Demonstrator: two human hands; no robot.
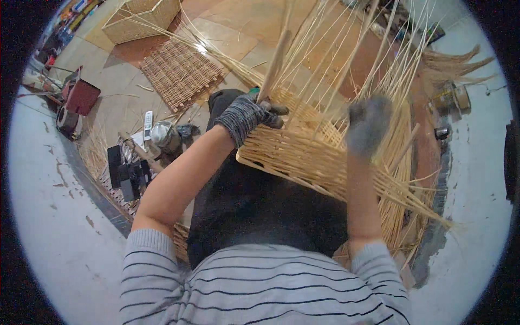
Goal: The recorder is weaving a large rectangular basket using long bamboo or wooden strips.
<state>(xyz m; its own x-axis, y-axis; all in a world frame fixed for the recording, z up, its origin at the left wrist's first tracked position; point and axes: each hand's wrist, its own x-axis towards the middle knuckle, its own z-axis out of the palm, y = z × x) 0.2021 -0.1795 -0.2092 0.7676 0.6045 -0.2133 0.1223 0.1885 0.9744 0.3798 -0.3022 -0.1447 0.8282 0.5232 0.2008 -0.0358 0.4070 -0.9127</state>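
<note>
A partly woven cane basket [292, 162] lies across my dark-clad lap, with long loose pale strands rising from it. My left hand [254, 116], in a dark grey knit glove, grips the basket's upper left corner around a thick upright stick [273, 70]. My right hand [366, 124], also gloved, is over the basket's right part among the strands, blurred by motion, so its fingers and anything in them are unclear.
A woven mat [179, 73] and a rectangular basket [135, 24] lie on the floor beyond. At left are a dark red box [81, 97], a white remote [148, 124], a metal pot [162, 134] and black objects [122, 168]. Cane bundles [411, 227] heap at right beside a pale wall.
</note>
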